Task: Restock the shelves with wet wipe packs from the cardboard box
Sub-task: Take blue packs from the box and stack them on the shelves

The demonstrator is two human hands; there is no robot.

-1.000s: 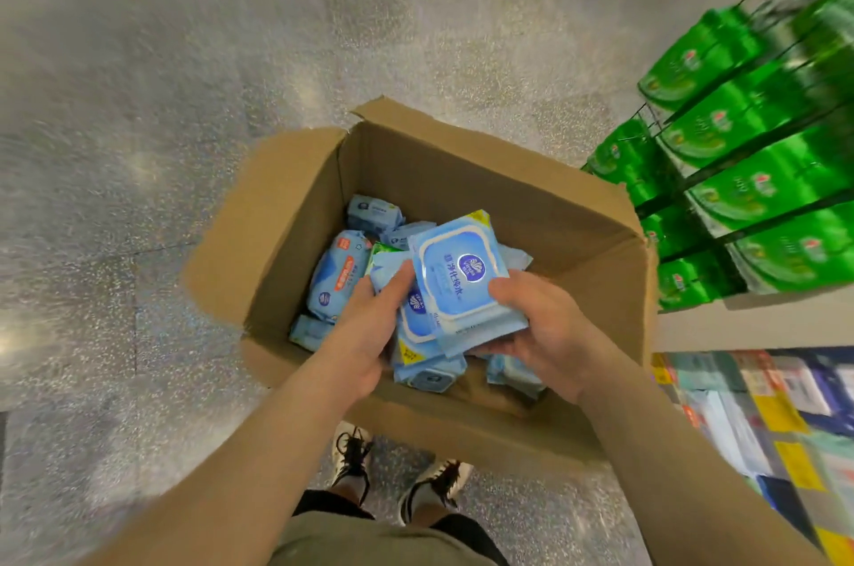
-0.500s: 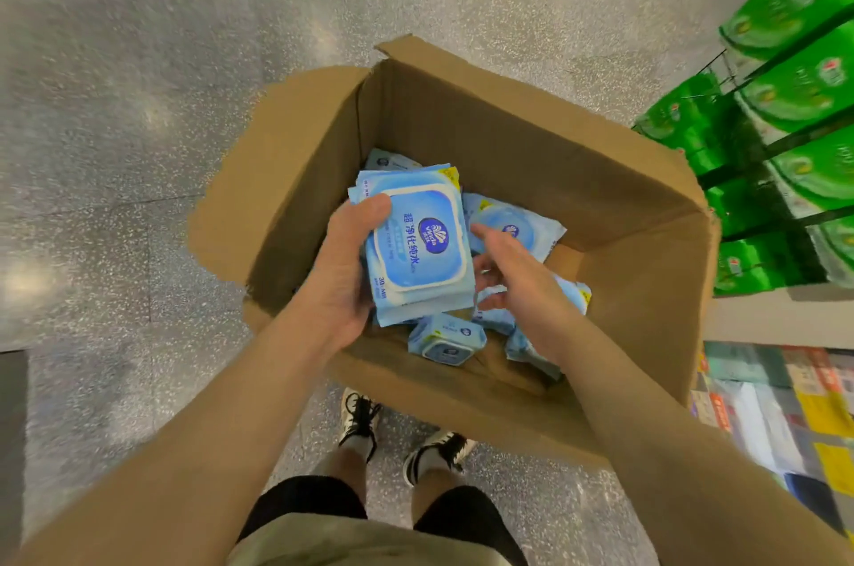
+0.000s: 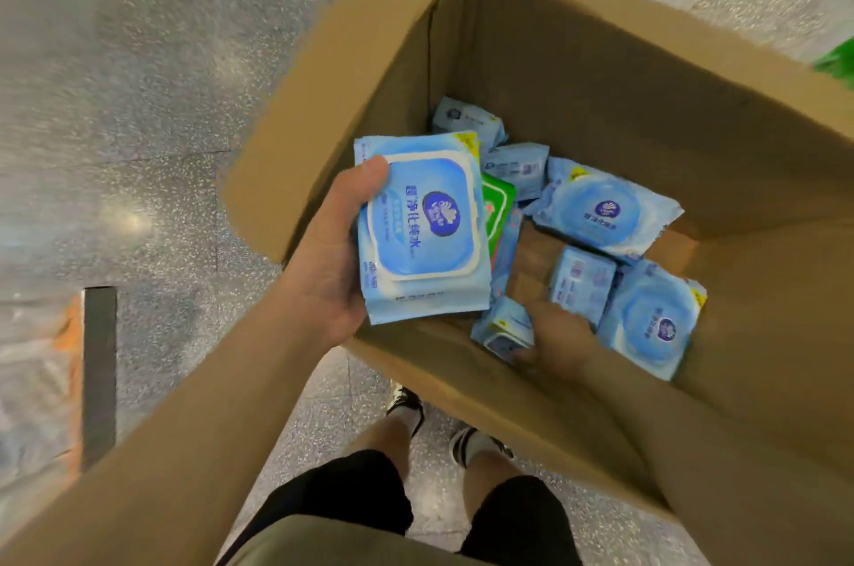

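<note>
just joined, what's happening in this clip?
A person is unloading a cardboard box on the floor. The left hand holds a blue wet wipe pack above the box edge. The right hand is down inside, closing on a small pack; its grip looks unfinished. Several packs remain inside.

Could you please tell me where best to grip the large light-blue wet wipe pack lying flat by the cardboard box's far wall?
Probably across the short sides of the large light-blue wet wipe pack, coming from above: it lies flat, lid up, top clear.
</note>
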